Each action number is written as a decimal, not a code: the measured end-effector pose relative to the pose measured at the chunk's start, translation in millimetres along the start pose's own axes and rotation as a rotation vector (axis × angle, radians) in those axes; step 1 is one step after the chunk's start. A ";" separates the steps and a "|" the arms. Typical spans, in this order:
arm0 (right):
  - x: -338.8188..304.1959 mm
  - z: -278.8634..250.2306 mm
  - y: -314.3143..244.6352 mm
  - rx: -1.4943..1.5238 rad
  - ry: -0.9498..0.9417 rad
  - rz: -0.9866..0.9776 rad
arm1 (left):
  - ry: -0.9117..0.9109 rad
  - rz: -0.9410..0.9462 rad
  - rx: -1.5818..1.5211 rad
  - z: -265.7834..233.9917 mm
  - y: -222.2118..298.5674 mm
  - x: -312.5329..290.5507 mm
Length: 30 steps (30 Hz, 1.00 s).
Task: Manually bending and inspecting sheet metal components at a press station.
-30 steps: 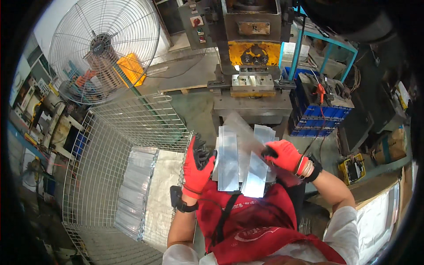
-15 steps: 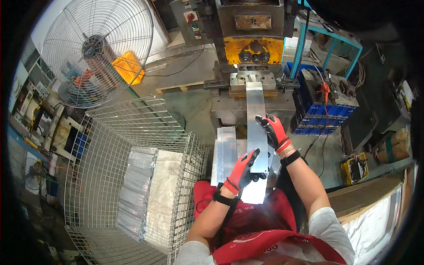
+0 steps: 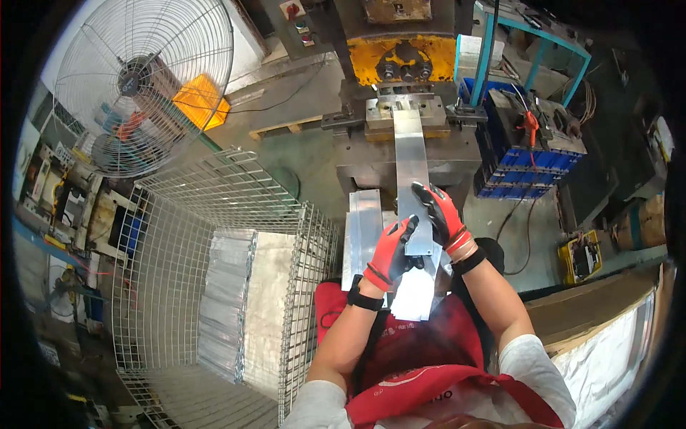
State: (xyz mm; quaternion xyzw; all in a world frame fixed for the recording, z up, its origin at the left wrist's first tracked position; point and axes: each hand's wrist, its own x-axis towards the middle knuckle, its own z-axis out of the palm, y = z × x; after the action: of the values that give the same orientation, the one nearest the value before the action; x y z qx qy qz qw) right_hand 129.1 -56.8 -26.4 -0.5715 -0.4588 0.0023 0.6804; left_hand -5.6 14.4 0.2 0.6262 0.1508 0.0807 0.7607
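We find the long silver metal strip at frame centre, far end on the grey steel die block, red-and-black-gloved left hand and right hand closed on its near part, other silver strips not yet placed there.

The metal strip looks smooth and glossy, the red apron matt cloth.

White lettering runs across the red apron, small dark letters show on the pale shirt, and there's a mark on the fan hub, too tiny to read!
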 end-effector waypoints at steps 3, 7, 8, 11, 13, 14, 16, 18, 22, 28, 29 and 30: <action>7.2 5.1 -12.4 0.466 0.107 0.598 | -0.089 -0.077 -0.330 -3.2 -4.6 6.1; 10.7 -0.5 -13.3 0.094 -0.017 0.554 | -0.027 -0.067 -0.387 6.8 1.5 6.8; 9.2 3.0 -12.1 0.159 0.038 0.483 | -0.002 -0.009 -0.332 7.0 -0.9 6.3; 10.1 3.8 -7.9 0.219 0.060 0.588 | 0.061 0.067 -0.329 13.9 3.2 4.3; 12.2 4.8 -4.7 0.274 0.089 0.603 | 0.035 -0.034 -0.419 13.0 8.7 3.2; 12.7 5.5 -3.2 0.302 0.102 0.610 | 0.021 -0.084 -0.465 11.8 10.9 2.5; 13.0 7.9 -0.2 0.262 0.137 0.559 | -0.027 -0.148 -0.507 5.8 10.2 2.4; 15.0 8.6 -1.6 0.256 0.161 0.572 | -0.005 -0.126 -0.452 6.1 13.1 1.5; 18.5 10.5 -8.2 0.277 0.181 0.633 | 0.155 0.333 0.136 13.9 14.1 -1.6; 30.2 10.0 4.2 0.235 0.155 0.659 | -0.007 0.029 -0.196 -3.3 2.1 15.8; 30.8 9.7 5.2 0.236 0.164 0.645 | -0.021 -0.125 -0.316 -4.3 3.9 17.1; 31.0 8.7 6.4 0.237 0.173 0.631 | -0.006 -0.012 -0.130 -0.3 7.2 14.1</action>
State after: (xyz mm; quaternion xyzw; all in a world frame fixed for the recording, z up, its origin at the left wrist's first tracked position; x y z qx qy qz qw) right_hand 144.9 -31.5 -12.8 -0.6004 -0.1968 0.2173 0.7440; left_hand 8.0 20.5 5.3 0.5747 0.1467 0.0841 0.8007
